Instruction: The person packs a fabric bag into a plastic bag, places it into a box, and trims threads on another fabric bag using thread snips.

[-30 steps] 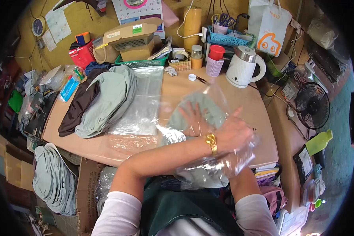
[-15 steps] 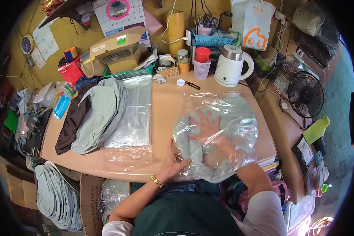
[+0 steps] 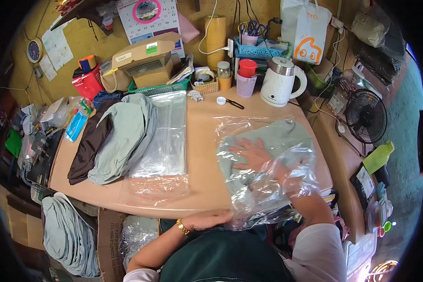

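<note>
Clear plastic forms the bag (image 3: 235,126) on the table's (image 3: 202,141) right side, its near end over the edge, a pale green cloth (image 3: 284,136) inside. The right hand (image 3: 256,157) is inside too, fingers spread wide on the cloth. The left hand (image 3: 209,219), fingers together, meets the bag's near end; I cannot tell whether it grips.

Uncrossed bare left hand (image 3: 209,219) with gold bracelet (image 3: 182,226) from over right forearm (image 3: 311,207) | lowered to light-brown table (image 3: 203,164) edge | drew near end of clear plastic bag (image 3: 249,190) lower
</note>
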Demonstrator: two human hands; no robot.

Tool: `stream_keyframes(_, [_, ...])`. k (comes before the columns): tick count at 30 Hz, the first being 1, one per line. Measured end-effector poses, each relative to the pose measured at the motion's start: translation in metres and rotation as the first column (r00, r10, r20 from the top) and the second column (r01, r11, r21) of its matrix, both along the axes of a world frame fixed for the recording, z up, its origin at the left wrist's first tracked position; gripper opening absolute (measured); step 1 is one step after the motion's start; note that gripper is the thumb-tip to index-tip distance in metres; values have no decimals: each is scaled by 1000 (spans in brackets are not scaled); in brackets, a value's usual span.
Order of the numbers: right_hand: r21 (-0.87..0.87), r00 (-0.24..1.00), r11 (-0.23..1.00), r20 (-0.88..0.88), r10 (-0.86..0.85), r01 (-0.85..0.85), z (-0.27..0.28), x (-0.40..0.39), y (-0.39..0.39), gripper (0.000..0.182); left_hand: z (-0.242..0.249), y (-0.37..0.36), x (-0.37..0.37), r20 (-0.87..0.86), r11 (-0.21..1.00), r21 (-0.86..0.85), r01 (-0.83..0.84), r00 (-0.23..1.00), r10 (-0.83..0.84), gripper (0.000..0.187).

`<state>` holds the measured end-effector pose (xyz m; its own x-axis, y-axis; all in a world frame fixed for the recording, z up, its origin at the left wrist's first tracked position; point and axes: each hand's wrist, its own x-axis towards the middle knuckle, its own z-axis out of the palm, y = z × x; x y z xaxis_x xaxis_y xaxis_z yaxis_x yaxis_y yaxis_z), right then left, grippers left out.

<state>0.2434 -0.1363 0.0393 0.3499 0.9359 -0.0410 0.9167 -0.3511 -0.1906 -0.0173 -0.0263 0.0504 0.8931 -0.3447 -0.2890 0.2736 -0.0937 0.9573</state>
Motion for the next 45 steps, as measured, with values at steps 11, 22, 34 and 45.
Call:
stream_keyframes(11, [-81,976,975,-47,-213,209,-20,-5,32,78,40,-30,13,412,911,290,-294,897,159,30])
stream_keyframes(22, [-46,995,995,41,-88,90,-44,1,47,75,133,-54,3,595,875,152,459,665,-452,19])
stream_keyframes(34, [145,955,987,295,19,-65,-56,-48,-3,73,-38,13,8,480,191,855,-483,875,67,77])
stream_keyframes(45, [470,939,867,193,-286,168,-61,38,7,79,-36,9,10,442,193,875,-443,896,53,81])
